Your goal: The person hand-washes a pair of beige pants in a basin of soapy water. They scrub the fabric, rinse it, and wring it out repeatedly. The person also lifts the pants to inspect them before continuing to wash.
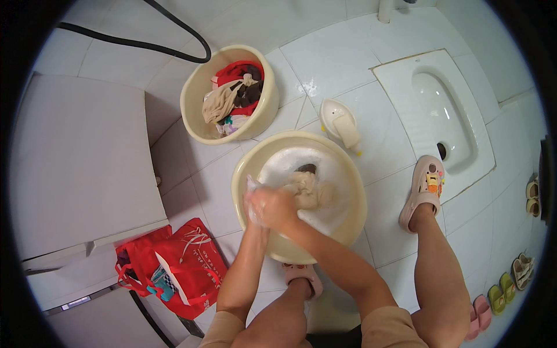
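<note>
My left hand (256, 217) and my right hand (280, 211) are pressed together over the left side of a cream plastic basin (359, 217). Between them is a pale, soapy piece of cloth (251, 185), blurred by motion and partly hidden by the fingers. My right hand is curled into a fist against it. White suds (278, 163) cover the water in the basin. A wet beige garment (307, 191) lies among the suds, with a small dark patch of fabric (308, 168) showing beyond it.
A second cream basin (191, 106) holds beige, red and dark clothes (222, 102). Close by sits a small cream dish (329, 108) with a pale bar (347, 132). A squat toilet (448, 117) is at right, red bags (191, 256) and a white cabinet (82, 156) at left. A black hose (130, 42) hangs above.
</note>
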`<control>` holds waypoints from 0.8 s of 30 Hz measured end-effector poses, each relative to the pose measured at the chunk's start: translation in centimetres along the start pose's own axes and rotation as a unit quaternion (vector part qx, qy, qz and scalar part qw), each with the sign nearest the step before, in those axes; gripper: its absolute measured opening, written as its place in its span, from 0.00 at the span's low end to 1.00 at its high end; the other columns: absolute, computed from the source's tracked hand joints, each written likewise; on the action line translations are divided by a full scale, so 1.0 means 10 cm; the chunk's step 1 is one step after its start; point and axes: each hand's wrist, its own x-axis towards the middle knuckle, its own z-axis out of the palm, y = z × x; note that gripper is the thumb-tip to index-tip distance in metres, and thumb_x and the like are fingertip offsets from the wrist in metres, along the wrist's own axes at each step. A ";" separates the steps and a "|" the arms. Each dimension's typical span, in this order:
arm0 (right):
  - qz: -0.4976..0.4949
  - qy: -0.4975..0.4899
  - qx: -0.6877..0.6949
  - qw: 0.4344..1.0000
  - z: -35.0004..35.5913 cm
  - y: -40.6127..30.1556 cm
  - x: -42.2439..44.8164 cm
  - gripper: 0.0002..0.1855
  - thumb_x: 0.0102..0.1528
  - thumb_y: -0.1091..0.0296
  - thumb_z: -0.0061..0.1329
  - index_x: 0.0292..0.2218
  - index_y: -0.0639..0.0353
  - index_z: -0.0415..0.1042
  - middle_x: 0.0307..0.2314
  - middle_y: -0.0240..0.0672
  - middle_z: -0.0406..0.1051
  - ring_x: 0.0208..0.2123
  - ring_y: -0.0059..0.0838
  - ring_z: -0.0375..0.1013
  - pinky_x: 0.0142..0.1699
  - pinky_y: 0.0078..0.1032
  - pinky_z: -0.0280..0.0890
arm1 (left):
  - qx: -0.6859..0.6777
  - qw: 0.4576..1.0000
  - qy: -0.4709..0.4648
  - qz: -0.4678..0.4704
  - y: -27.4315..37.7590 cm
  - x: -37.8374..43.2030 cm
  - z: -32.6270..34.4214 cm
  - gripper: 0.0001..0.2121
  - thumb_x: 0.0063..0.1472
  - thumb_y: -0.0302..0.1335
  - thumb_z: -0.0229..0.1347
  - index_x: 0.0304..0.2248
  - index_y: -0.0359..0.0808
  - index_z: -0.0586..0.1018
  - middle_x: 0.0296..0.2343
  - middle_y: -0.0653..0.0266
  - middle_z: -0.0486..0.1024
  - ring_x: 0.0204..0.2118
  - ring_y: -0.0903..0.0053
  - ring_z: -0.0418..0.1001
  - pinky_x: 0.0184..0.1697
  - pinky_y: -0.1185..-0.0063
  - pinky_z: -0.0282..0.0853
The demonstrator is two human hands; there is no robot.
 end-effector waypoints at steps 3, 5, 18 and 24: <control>0.130 -0.008 0.076 0.989 -0.10 0.10 0.10 0.06 0.46 0.63 0.46 0.21 0.53 0.69 0.16 0.43 0.68 0.18 0.45 0.67 0.23 0.38 0.60 | 0.001 0.990 0.127 -0.055 0.14 -0.11 0.42 0.14 0.61 0.43 0.41 0.31 0.42 0.72 0.26 0.68 0.71 0.30 0.75 0.69 0.35 0.77 0.67; 0.085 0.012 0.075 0.994 0.03 -0.04 0.00 0.09 0.47 0.61 0.44 0.19 0.53 0.68 0.14 0.42 0.67 0.18 0.46 0.68 0.23 0.38 0.62 | -0.007 0.989 0.137 -0.055 0.20 -0.15 0.47 0.15 0.61 0.43 0.41 0.30 0.43 0.72 0.26 0.67 0.71 0.30 0.72 0.69 0.36 0.75 0.67; 0.187 -0.011 0.082 0.979 -0.15 0.08 0.25 0.15 0.49 0.61 0.46 0.16 0.58 0.65 0.14 0.43 0.65 0.17 0.45 0.65 0.23 0.37 0.59 | 0.002 0.998 0.061 -0.001 0.16 -0.21 0.58 0.15 0.61 0.43 0.41 0.31 0.40 0.71 0.25 0.69 0.69 0.28 0.79 0.68 0.31 0.81 0.66; 0.197 0.029 0.113 0.973 -0.10 0.19 0.16 0.17 0.49 0.58 0.45 0.15 0.57 0.65 0.12 0.44 0.65 0.15 0.47 0.65 0.21 0.37 0.59 | 0.022 0.980 0.196 0.013 0.09 -0.31 0.84 0.18 0.62 0.43 0.38 0.40 0.37 0.69 0.29 0.67 0.70 0.29 0.78 0.68 0.32 0.79 0.66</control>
